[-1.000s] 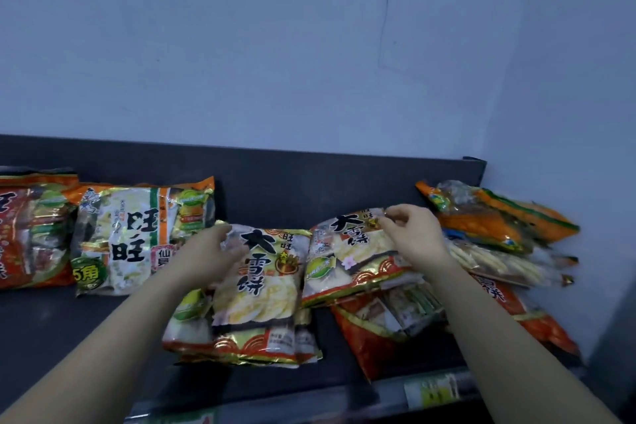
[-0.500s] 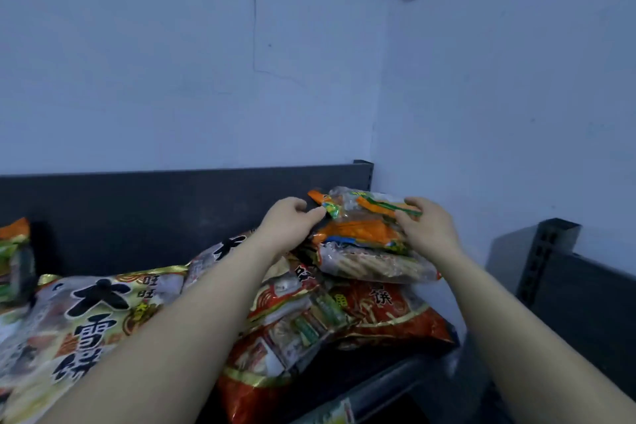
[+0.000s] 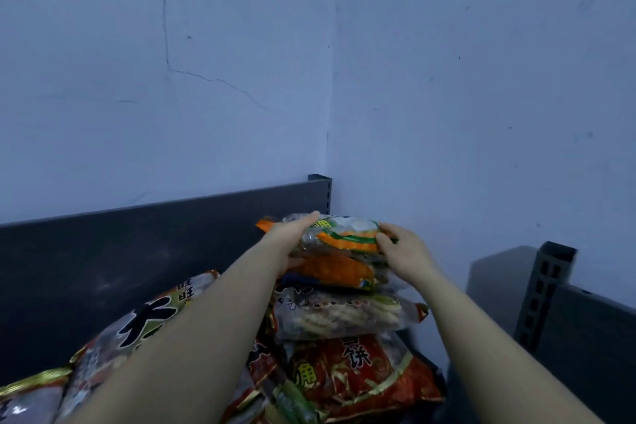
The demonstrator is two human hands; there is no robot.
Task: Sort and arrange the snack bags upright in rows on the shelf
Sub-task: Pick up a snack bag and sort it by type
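A stack of snack bags lies flat in the right corner of the dark shelf (image 3: 103,251). On top is an orange and green bag (image 3: 347,234). My left hand (image 3: 292,239) holds its left end, fingers over the top and thumb under. My right hand (image 3: 402,251) grips its right end. Under it lie a second orange bag (image 3: 337,270), a clear bag of pale crackers (image 3: 347,317) and a red bag (image 3: 358,375). To the left a gold-edged bag with black characters (image 3: 144,323) leans, partly hidden by my left forearm.
The shelf's dark back panel (image 3: 172,224) ends at a perforated post (image 3: 325,193) in the wall corner. A blue-white wall rises behind and on the right. A second dark shelf unit with a slotted upright (image 3: 543,289) stands at the right.
The view swung right from the middle bags to the corner stack. Both hands left the black-lettered bags and took hold of the top orange and green bag, which now sits slightly raised.
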